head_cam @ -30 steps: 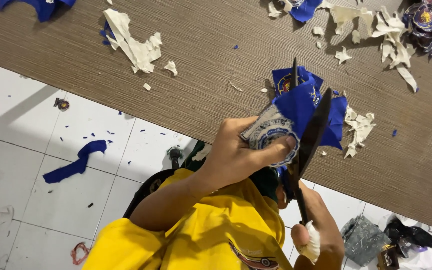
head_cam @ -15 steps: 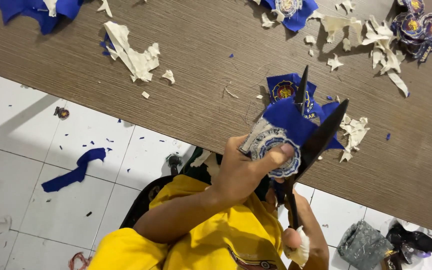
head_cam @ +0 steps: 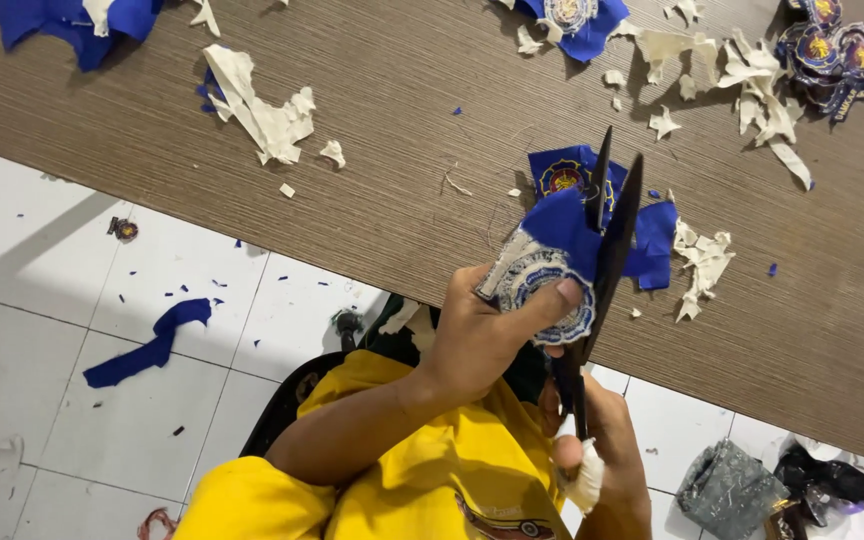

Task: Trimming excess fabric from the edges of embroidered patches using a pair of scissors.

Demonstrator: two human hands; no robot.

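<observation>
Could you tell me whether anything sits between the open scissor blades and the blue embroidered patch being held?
Nothing visible does. The left hand pinches the blue embroidered patch with its thumb on the white backing, and the black scissors, worked by the right hand, stand open with the blue cloth directly between the blades.

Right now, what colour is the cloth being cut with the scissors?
The cloth is blue, with a white-backed round badge; the scissors are black. The head view shows it.

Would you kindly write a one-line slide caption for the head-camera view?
Left hand holds a blue embroidered patch while right hand works open black scissors over a scrap-strewn wooden table.
</observation>
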